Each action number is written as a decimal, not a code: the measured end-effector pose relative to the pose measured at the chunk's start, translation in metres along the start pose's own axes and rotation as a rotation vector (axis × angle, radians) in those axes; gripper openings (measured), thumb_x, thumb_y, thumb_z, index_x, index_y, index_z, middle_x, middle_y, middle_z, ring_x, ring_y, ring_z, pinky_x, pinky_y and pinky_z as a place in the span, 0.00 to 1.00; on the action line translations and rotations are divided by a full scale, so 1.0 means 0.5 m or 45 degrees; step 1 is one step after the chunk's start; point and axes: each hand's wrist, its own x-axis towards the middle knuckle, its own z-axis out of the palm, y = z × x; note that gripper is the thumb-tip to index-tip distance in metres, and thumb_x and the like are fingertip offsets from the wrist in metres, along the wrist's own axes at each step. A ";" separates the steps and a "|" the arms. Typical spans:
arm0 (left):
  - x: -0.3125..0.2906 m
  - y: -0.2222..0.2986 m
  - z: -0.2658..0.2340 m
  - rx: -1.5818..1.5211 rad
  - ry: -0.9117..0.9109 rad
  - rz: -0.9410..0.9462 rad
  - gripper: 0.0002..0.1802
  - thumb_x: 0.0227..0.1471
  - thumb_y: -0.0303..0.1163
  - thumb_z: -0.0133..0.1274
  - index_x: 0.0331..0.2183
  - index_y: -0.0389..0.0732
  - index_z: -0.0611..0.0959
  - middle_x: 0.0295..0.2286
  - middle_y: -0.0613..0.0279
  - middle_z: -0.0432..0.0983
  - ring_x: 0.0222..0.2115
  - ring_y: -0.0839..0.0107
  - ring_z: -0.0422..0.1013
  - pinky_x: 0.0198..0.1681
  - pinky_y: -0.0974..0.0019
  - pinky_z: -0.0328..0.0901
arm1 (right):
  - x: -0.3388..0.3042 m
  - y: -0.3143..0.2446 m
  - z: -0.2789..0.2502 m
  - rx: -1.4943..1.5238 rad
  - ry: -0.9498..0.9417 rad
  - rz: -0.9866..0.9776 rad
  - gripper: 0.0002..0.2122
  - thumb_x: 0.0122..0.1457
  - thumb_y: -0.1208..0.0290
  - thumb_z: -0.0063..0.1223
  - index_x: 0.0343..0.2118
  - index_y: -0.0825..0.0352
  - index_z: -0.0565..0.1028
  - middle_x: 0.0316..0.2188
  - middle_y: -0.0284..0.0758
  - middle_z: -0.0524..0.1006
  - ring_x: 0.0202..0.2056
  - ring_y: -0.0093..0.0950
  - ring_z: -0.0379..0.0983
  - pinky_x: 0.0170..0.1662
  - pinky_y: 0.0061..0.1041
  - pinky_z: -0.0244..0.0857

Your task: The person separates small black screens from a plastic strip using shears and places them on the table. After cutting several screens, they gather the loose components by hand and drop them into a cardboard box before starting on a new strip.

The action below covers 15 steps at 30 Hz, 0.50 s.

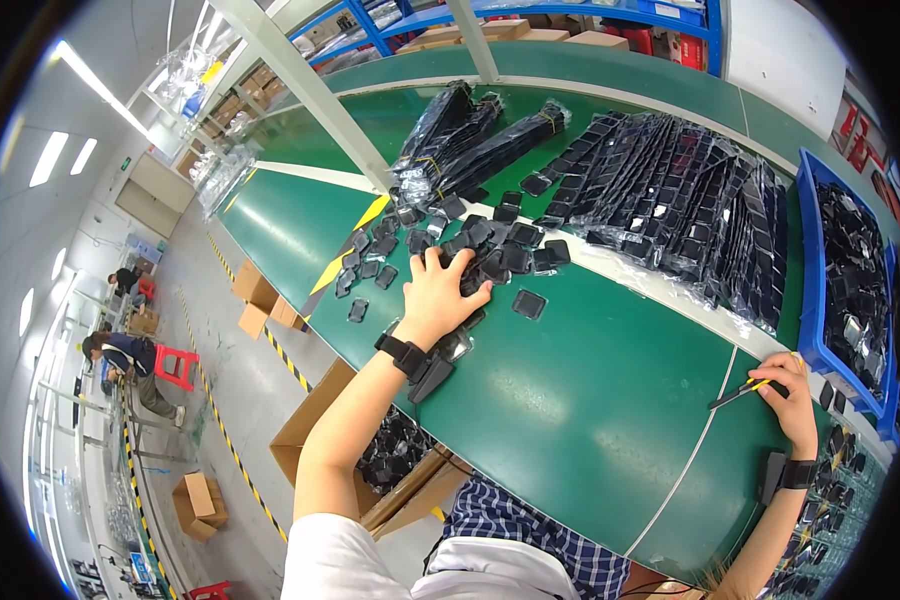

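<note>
The left hand (440,292) was laid flat, fingers spread, on a loose heap of small black square pieces (470,245) near the far-left part of the green desk (590,400); nothing was clasped in it, the pieces only being pressed or raked under the palm. A dark band was worn at that wrist. The right hand (796,388) was closed around a slim tool with a yellow-and-black handle (745,390), its tip resting on the desk just beside a white line, close to a blue bin (808,300) filled with similar black parts.

In this single head view, bagged rows of black pieces (680,190) were seen stacked beyond the heap, and further dark bundles (470,135) lay beside a white post. An open cardboard box (320,420) holding dark parts stood below the desk edge.

As a judgement: much appeared already bagged and set aside, while the loose heap and the full bin suggested a good deal of handling was left. One stray piece (529,303) lay apart from the heap.
</note>
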 end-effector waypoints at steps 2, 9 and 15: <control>0.004 -0.005 0.003 0.030 0.066 0.066 0.32 0.44 0.57 0.61 0.51 0.57 0.78 0.47 0.45 0.68 0.46 0.39 0.65 0.47 0.40 0.67 | 0.002 -0.001 0.001 0.004 0.001 -0.001 0.10 0.51 0.79 0.59 0.36 0.62 0.84 0.37 0.30 0.74 0.46 0.29 0.69 0.63 0.34 0.45; 0.033 -0.031 -0.016 -0.265 -0.007 0.227 0.24 0.40 0.38 0.64 0.44 0.50 0.80 0.41 0.54 0.70 0.40 0.49 0.69 0.45 0.52 0.70 | 0.000 -0.001 -0.002 0.014 -0.008 0.013 0.10 0.51 0.79 0.59 0.37 0.62 0.84 0.38 0.30 0.75 0.47 0.28 0.69 0.63 0.34 0.44; 0.047 -0.081 -0.010 -0.638 0.238 0.101 0.18 0.41 0.29 0.63 0.38 0.42 0.80 0.32 0.59 0.74 0.37 0.62 0.74 0.46 0.62 0.69 | 0.001 0.003 0.003 0.032 -0.009 -0.030 0.11 0.50 0.81 0.59 0.37 0.65 0.83 0.37 0.31 0.74 0.46 0.30 0.68 0.58 0.31 0.51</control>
